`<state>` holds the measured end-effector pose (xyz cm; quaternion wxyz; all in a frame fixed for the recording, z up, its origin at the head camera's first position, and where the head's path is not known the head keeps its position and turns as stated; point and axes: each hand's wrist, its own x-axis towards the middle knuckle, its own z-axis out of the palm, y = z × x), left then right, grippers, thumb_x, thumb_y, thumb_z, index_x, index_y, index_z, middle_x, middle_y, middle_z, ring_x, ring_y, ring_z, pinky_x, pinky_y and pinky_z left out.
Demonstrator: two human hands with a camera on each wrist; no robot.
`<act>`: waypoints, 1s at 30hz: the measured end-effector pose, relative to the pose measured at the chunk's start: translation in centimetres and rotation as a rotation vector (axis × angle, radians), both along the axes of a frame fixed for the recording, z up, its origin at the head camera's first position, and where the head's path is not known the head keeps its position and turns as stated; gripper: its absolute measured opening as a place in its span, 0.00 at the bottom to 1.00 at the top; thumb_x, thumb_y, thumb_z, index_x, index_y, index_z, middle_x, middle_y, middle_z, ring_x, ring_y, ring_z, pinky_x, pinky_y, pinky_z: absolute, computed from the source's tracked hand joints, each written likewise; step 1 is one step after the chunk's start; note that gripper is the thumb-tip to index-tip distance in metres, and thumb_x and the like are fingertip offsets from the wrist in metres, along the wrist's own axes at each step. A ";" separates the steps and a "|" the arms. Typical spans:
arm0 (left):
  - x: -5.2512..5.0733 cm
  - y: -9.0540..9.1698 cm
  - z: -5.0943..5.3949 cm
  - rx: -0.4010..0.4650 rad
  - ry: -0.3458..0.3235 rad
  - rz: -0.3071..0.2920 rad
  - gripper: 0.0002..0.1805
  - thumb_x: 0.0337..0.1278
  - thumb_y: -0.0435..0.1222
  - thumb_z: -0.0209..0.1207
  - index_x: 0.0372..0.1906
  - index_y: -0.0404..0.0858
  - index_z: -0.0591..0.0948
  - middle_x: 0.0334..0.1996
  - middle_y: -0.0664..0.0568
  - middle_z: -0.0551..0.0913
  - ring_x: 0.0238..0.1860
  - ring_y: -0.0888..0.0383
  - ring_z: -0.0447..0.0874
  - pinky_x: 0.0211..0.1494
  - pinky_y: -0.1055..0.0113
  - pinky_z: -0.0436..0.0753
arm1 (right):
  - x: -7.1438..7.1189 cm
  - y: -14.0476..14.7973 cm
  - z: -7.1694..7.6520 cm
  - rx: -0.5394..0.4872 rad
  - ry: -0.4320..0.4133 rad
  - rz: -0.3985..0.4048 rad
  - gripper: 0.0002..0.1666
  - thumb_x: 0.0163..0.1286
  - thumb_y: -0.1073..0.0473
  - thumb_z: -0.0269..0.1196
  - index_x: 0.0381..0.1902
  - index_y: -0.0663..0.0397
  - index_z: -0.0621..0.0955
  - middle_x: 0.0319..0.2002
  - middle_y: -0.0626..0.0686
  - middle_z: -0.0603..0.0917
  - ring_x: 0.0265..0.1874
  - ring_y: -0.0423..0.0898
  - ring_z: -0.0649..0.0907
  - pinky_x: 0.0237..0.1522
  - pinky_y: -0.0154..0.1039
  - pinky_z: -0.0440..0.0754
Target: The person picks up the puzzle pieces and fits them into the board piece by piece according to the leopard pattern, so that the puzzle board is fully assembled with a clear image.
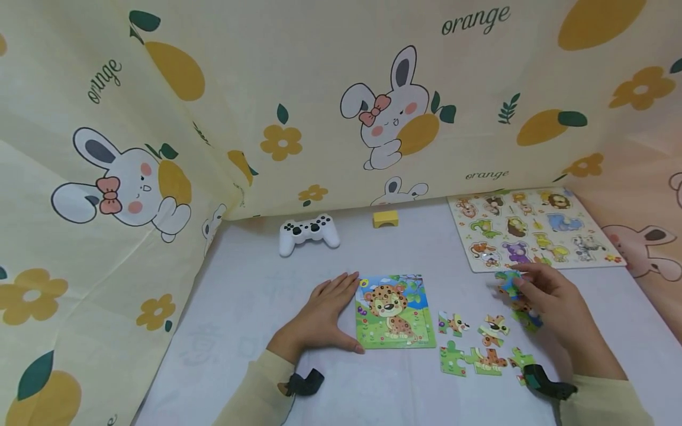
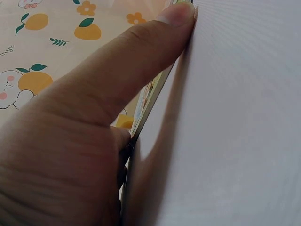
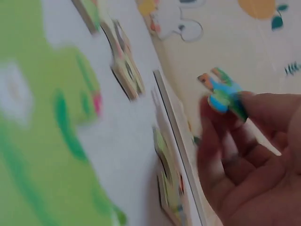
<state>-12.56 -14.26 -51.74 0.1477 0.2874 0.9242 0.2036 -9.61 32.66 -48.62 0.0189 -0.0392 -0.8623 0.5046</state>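
"orange" in script on the printed cloth: twice beyond the gripping right hand; once beyond and leftward of the left hand.

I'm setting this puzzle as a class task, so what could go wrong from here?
The right hand pinches a blue-green jigsaw piece, which might slip and drop. Loose jigsaw pieces lie close by and could get nudged. The left hand is at the edge of the leopard puzzle board; a push might slide it toward those pieces.
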 end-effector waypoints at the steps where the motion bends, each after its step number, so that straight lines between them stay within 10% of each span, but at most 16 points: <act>1: 0.0 0.0 0.0 0.000 0.000 0.000 0.80 0.37 0.78 0.74 0.91 0.46 0.49 0.88 0.66 0.39 0.86 0.63 0.30 0.86 0.50 0.40 | 0.0 -0.2 0.2 -0.015 0.007 -0.002 0.23 0.87 0.55 0.61 0.73 0.54 0.78 0.45 0.53 0.80 0.36 0.46 0.81 0.32 0.33 0.83; 30: 0.0 0.0 0.0 0.016 -0.007 -0.001 0.80 0.37 0.78 0.74 0.91 0.46 0.49 0.89 0.65 0.40 0.87 0.62 0.31 0.86 0.49 0.39 | -1.1 -11.4 1.5 -0.140 -0.027 0.291 0.19 0.82 0.64 0.65 0.67 0.62 0.81 0.44 0.58 0.81 0.38 0.52 0.87 0.38 0.41 0.90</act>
